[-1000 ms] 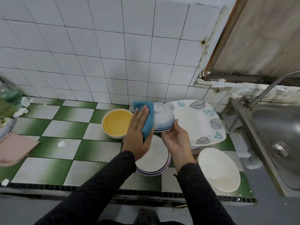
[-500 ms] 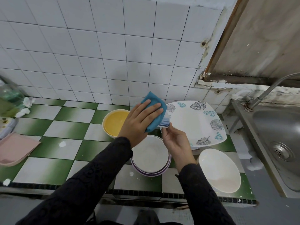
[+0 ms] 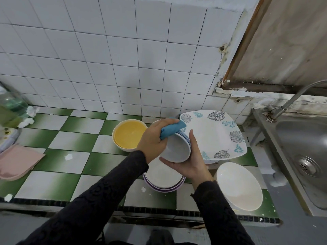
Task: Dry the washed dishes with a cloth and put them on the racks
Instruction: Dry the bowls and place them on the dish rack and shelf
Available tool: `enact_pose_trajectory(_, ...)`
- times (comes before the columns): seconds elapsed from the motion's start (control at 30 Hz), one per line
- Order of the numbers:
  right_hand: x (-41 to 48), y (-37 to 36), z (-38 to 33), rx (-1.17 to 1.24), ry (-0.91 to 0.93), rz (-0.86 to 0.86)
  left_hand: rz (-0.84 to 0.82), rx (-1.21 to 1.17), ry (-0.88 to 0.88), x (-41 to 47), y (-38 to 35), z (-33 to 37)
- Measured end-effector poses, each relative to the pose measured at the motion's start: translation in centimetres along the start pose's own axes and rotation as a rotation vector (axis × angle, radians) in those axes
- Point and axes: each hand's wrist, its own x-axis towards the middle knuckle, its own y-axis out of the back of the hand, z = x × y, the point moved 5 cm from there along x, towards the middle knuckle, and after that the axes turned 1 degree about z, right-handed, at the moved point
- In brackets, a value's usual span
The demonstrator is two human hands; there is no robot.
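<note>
The small bowl (image 3: 177,149) is round, glossy and white inside, with thin blue bands ringing its outer wall. It is held in the air above the counter, tipped so its mouth faces the camera. The right hand (image 3: 191,163) cradles it from below. The thumb lies under the lower rim and the fingers run up the banded outer wall, clasping the bowl between them. The left hand (image 3: 153,138) has its fingers curled round a bunched blue cloth (image 3: 170,130), soft and matte, and presses it on the bowl's upper rim.

Directly beneath the hands sits a stack of shallow dishes (image 3: 162,175), white with purple edges. To the left is a round bowl (image 3: 130,135) with a yellow inside and a cream rim. To the right, a squarish white plate (image 3: 215,135) printed with grey and teal leaves rests propped at a tilt, and a smooth oval white bowl (image 3: 238,186) stands nearer the edge. All stand on a counter (image 3: 70,142) of green-and-white checked tiles. A brushed steel sink (image 3: 304,156) adjoins it on the right.
</note>
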Motion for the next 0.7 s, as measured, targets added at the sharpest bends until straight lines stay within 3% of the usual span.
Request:
enact_pose_trajectory(0.17, -0.2, 0.5, 0.1, -0.109, 0.015, 0.076, 0.012, -0.103, 0.308, -1.1, -0.4, -2.0)
enact_pose_trajectory(0.3, -0.6, 0.2, 0.1, -0.022, -0.037, 0.094, -0.048, -0.338, 0.486, -1.4, 0.1, -1.8)
enact_pose_trajectory(0.4, -0.3, 0.3, 0.0, 0.081, -0.047, 0.069, 0.141, -0.563, 0.659, -1.8, 0.9, -2.5)
enact_pose_trajectory(0.47, 0.2, 0.7, -0.2, 0.113, -0.041, 0.079, 0.366, -0.484, 0.675, -1.8, 1.4, -2.6)
enact_pose_trajectory(0.57, 0.7, 1.0, 0.2, 0.108, -0.031, 0.099, 0.648, -0.384, 0.551, -2.2, 1.5, -1.0)
enact_pose_trajectory(0.63, 0.9, 0.5, 1.1, 0.136, -0.041, 0.089, 0.621, -0.391, 0.457, -2.9, 0.3, -0.4)
enact_pose_trajectory(0.7, 0.9, -0.4, 2.1, 0.162, -0.045, 0.058, 0.454, -0.256, 0.394, -3.7, -1.1, -0.9)
